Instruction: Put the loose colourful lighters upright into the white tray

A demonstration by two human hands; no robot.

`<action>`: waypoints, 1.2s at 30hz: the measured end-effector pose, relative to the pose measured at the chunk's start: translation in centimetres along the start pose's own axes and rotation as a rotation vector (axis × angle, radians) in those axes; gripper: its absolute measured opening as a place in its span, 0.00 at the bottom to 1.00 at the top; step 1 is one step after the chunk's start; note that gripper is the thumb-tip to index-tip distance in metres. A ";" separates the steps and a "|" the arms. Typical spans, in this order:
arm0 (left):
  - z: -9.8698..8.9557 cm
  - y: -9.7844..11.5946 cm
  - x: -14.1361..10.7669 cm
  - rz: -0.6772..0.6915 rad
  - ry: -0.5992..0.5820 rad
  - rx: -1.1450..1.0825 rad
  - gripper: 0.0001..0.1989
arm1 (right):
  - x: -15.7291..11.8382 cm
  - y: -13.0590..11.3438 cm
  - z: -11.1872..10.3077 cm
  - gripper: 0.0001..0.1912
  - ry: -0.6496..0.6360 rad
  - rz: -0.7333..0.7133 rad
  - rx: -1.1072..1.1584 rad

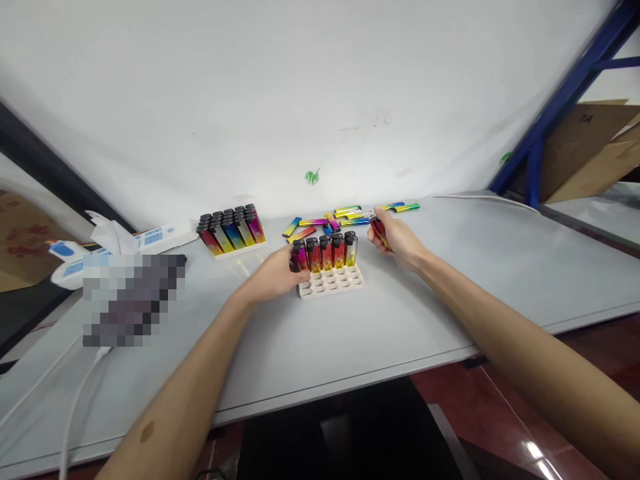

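A white tray with rows of slots (332, 288) stands on the table, its back rows filled with upright lighters (327, 253) with black tops. The front slots hold nothing. My left hand (277, 273) grips the left end of this tray, thumb in front against a purple lighter. To the right of the tray, my right hand (395, 237) is closed around a red lighter (380, 232), held tilted above the table. Behind the tray lie several loose, shiny lighters (301, 235) in mixed colours, some close to my right fingers.
A second tray of upright lighters (233, 230) stands at the back left. Further left are white power strips (160, 237), a blurred dark device (137, 300) and white cables (75, 413). A wall closes off the back; a blue metal frame (535, 160) and cardboard (585, 147) stand right.
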State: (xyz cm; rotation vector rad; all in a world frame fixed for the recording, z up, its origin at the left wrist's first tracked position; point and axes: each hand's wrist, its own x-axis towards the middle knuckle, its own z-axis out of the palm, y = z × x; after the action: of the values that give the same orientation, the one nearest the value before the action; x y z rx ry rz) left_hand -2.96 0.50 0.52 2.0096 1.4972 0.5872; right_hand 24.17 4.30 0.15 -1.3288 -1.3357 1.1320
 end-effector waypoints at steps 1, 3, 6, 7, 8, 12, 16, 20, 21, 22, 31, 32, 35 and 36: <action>0.0 0.0 0.0 -0.001 0.000 0.004 0.18 | 0.0 0.0 0.0 0.35 -0.003 0.015 0.018; 0.0 -0.1 0.1 0.005 -0.003 0.006 0.17 | 0.0 -0.1 0.1 0.35 -0.023 0.027 0.053; 0.0 -0.1 0.1 0.012 0.002 0.012 0.18 | -0.2 -0.2 0.3 0.34 -0.071 0.041 0.100; 0.0 -0.1 0.1 0.014 0.004 0.015 0.18 | -0.3 -0.2 0.3 0.33 -0.087 0.050 0.116; 0.0 -0.2 0.1 0.015 0.006 0.015 0.19 | -0.3 -0.3 0.4 0.32 -0.101 0.061 0.129; 0.0 -0.2 0.1 0.020 0.007 -0.018 0.21 | -0.5 -0.5 0.6 0.28 -0.106 0.074 0.143; 0.1 -0.3 0.1 -0.002 0.007 -0.019 0.21 | -0.7 -0.8 0.5 0.23 -0.094 0.032 0.141; -0.1 -0.5 0.2 0.002 -0.005 -0.016 0.20 | -0.7 -0.9 0.5 0.22 -0.090 0.018 0.155; -0.3 -0.5 0.2 0.002 -0.012 -0.021 0.20 | -0.7 -0.9 0.5 0.22 -0.080 0.022 0.163; -0.4 -0.5 0.1 -0.002 -0.020 -0.032 0.19 | -0.7 -1.0 0.5 0.22 -0.067 0.029 0.174; -1.8 -0.2 -0.5 -0.060 -0.077 -0.011 0.27 | -0.5 -1.1 0.1 0.23 -0.058 0.013 0.213; -1.9 -0.2 -0.5 -0.054 -0.077 0.007 0.26 | -0.5 -1.1 0.0 0.23 -0.061 0.001 0.216; -2.0 -0.2 -0.6 -0.027 -0.082 0.022 0.24 | -0.5 -1.1 0.0 0.22 -0.039 -0.038 0.234; -2.0 -0.2 -0.6 -0.017 -0.086 0.016 0.23 | -0.5 -1.1 0.1 0.23 -0.017 -0.041 0.243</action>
State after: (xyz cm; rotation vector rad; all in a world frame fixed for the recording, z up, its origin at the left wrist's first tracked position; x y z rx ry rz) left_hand -4.58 0.30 1.92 2.0062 1.4709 0.4774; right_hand 23.93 3.83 1.26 -1.1133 -1.1896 1.2369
